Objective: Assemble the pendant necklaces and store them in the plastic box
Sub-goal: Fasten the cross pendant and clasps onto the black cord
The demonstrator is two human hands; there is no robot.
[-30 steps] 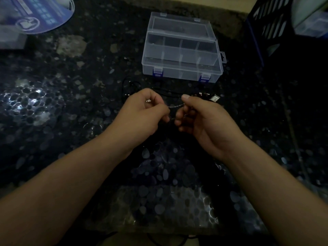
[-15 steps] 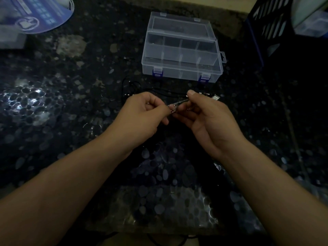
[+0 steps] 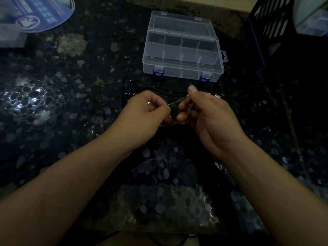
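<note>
A thin silver chain (image 3: 175,102) stretches between my two hands above the dark speckled table. My left hand (image 3: 142,112) pinches one end with curled fingers. My right hand (image 3: 207,114) pinches the other end between thumb and fingers, and a loop of chain hangs down across its fingers. Just beyond the hands stands the clear plastic box (image 3: 182,48), lid shut, with blue latches and inner dividers. Black cords (image 3: 131,86) lie on the table behind my left hand. A small silver piece (image 3: 217,96) shows behind my right hand.
A blue round printed sheet (image 3: 35,16) lies at the far left corner. A dark slotted crate (image 3: 276,27) stands at the far right, with a clear container (image 3: 312,23) inside it. The table's near edge runs below my forearms.
My hands have drawn slightly apart, so the chain is now pulled out between them. My right thumb has risen a little.
</note>
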